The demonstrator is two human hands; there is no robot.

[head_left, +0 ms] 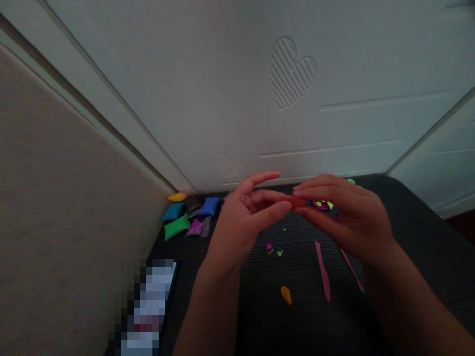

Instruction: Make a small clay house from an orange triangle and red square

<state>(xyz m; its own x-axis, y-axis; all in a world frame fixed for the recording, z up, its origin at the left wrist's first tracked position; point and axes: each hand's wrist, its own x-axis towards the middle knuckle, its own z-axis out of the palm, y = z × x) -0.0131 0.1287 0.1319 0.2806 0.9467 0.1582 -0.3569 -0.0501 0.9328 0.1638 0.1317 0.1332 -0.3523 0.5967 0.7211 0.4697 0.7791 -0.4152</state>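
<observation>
An orange piece of modelling clay (298,201) is held above the dark table, between the fingertips of both hands. My left hand (248,210) pinches its left end with thumb and fingers, the index finger raised. Thumb and fingers of my right hand (345,212) close on its right end. Much of the clay is hidden by the fingers. Below lie a small purple clay flower (269,245), a green bit (279,253) and a yellow-orange clay lump (286,294). Under the right hand rest a pink modelling knife (322,272) and a thinner pink tool (352,270), partly covered.
Several coloured clay packets, one of them green (176,227), lie at the table's back left. A purple piece with yellow bits (320,204) shows behind my right hand. A blurred-out screen device (150,306) lies front left. A white panel (237,99) rises behind the table.
</observation>
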